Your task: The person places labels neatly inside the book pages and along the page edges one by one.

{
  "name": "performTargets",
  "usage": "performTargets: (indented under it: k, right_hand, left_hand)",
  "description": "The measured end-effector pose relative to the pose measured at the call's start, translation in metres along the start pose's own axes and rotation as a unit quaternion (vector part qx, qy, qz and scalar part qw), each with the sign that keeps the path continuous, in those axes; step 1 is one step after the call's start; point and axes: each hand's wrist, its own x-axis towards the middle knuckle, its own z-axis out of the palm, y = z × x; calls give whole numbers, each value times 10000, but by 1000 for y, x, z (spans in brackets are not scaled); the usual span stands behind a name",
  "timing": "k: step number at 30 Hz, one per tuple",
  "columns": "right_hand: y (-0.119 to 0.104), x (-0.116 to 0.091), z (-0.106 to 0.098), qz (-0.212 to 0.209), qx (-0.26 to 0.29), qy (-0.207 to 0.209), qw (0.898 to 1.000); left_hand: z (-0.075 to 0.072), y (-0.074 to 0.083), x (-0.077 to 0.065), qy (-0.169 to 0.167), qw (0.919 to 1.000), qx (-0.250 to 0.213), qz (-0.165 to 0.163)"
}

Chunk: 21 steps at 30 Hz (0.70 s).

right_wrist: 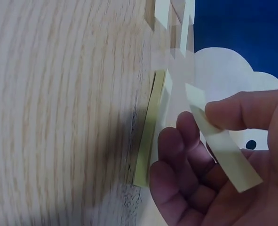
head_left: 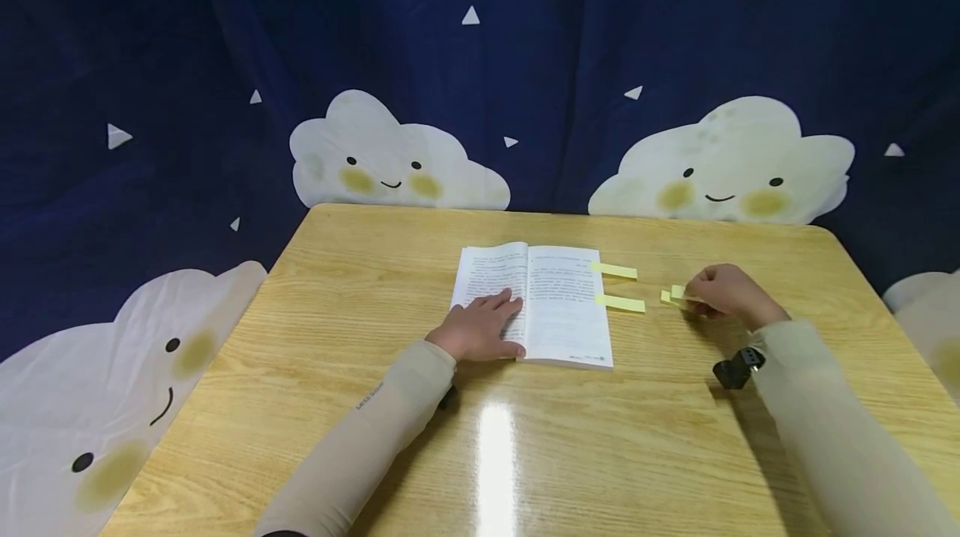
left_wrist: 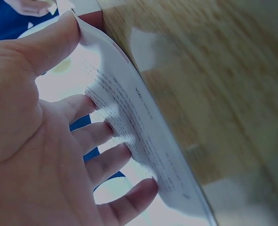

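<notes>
An open book (head_left: pixel 566 316) lies on the table, and two yellow sticky strips, an upper strip (head_left: pixel 617 271) and a lower strip (head_left: pixel 624 304), stick out past its right edge. My left hand (head_left: pixel 478 328) rests on the left page, fingers spread and nearly straight; the left wrist view shows the fingertips touching printed paper (left_wrist: pixel 124 103). To the right of the book, my right hand (head_left: pixel 723 295) pinches a single yellow sticky strip (right_wrist: pixel 230 157) between thumb and index finger. Just beside its curled fingers, a pad of sticky strips (right_wrist: pixel 149 134) lies on the wood.
The wooden table (head_left: pixel 360 287) has rounded far corners. Behind it hangs a dark blue curtain (head_left: pixel 540 62) with printed clouds and triangles. Small black devices, one a wrist device (head_left: pixel 738 368) on the right, are worn at both wrists.
</notes>
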Motion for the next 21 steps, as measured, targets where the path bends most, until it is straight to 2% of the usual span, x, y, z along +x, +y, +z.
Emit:
performTargets:
  k: [10,15,21]
  right_hand:
    - [-13,-9,15,-193,-149,38,9997]
    - [-20,-13,24,-421,-379,8,9984]
    - [-34,-20,41,-641,-527,236,9963]
  left_hand:
    - [1,0,-2,16,10000,19,-6]
    - [1,-1,0,10,10000,25,13]
    - [1,-1,0,37,10000,30,1]
